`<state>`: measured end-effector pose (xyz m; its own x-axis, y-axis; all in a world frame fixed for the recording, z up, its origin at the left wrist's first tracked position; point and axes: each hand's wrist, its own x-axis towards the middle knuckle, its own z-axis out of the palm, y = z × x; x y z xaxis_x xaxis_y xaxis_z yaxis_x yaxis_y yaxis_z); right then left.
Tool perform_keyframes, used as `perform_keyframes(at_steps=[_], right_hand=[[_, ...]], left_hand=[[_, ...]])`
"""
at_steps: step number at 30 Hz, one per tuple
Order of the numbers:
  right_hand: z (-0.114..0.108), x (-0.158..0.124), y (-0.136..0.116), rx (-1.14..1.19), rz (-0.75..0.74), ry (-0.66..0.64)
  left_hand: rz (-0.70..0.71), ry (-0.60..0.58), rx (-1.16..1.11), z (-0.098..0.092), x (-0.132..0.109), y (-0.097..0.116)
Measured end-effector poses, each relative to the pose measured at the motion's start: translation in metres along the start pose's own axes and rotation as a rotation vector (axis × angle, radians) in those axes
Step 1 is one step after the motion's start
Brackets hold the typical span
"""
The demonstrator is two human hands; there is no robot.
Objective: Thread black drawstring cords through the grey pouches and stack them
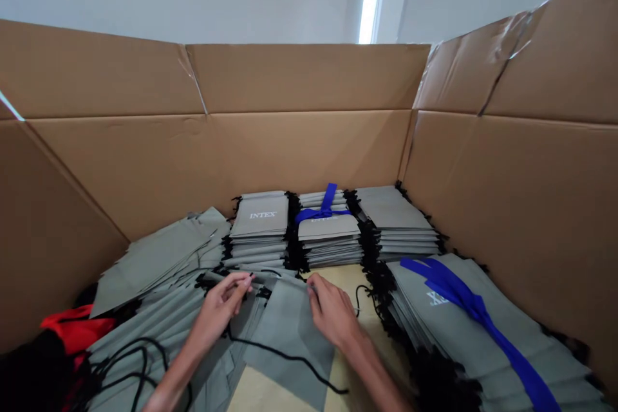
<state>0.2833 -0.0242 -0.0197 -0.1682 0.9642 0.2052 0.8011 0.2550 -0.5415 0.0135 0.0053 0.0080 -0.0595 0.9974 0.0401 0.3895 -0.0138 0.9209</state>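
A grey fabric drawstring bag (290, 328) lies in front of me, its upper edge stretched between my hands. My left hand (224, 302) is closed in a pinch by the bag's upper left, with a small dark bit, seemingly the cord's end, at the fingertips. At the upper right corner, my right hand (333, 312) pinches the bag's edge between thumb and fingers. A loose black cord (290, 356) trails across the bag toward the lower right. Part of the bag's top is hidden behind the fingers.
Cardboard walls (309, 148) enclose the space. Stacked grey INTEX bags (261, 222) stand at the back. Blue ribbon (463, 302) lies over the right stack (502, 335). Flat grey pieces (164, 251), black cords (140, 360) and red fabric (72, 328) lie left.
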Motion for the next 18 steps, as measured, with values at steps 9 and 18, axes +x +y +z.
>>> perform_keyframes(at_steps=[9,18], right_hand=[[0.017,-0.008,0.007,0.116,-0.075,0.1],[0.023,-0.01,0.0,0.33,-0.079,0.109]], left_hand=[[0.241,0.086,0.09,0.018,-0.012,-0.035],[0.475,0.114,0.141,0.022,-0.022,-0.029]])
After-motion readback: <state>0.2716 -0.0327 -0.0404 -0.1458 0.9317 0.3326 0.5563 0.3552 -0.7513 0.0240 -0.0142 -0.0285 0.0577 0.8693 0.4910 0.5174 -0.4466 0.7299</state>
